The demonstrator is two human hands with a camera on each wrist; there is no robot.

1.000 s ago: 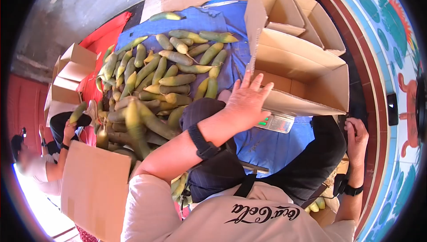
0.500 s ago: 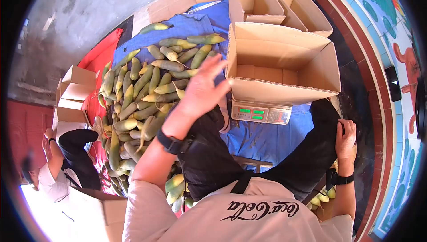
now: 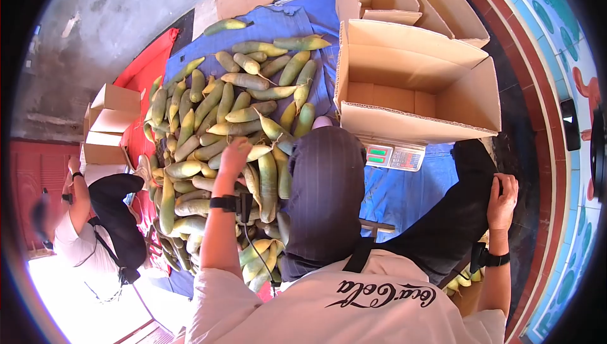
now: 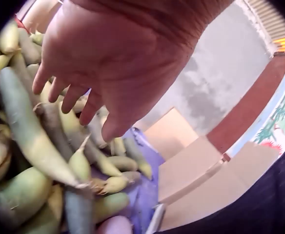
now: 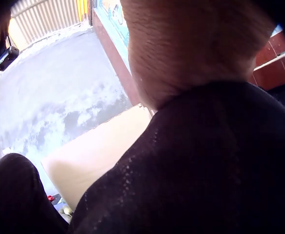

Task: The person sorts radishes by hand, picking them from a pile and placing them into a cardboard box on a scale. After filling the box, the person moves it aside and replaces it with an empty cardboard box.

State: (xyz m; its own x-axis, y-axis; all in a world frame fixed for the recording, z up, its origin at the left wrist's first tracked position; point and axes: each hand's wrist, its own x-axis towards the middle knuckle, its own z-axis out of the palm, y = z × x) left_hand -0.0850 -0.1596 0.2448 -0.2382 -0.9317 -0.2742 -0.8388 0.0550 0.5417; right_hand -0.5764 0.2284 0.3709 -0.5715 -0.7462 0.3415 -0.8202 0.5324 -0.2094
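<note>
My left hand [image 3: 234,157] is held over a heap of long green radishes [image 3: 250,114] on the left. In the left wrist view its fingers [image 4: 74,97] spread loosely with nothing between them, and a large radish [image 4: 32,134] lies beneath. My right hand [image 3: 502,202] rests on my right knee, loosely curled and holding nothing. In the right wrist view only the back of that hand or wrist [image 5: 196,53] shows above dark trouser cloth. An open cardboard box [image 3: 411,121] stands on a digital scale [image 3: 404,157] before me, with no radishes visible inside.
More open cardboard boxes [image 3: 392,16] stand behind the one on the scale. Blue cloth [image 3: 404,195] covers the floor, with red cloth [image 3: 129,132] farther left. Another person [image 3: 82,217] sits at the left near smaller boxes [image 3: 114,107]. A tiled, painted wall edges the right side.
My left hand has moved from the box's left edge leftward to the radish heap. The box at lower left has gone from view, and the other person's hand no longer holds a radish.
</note>
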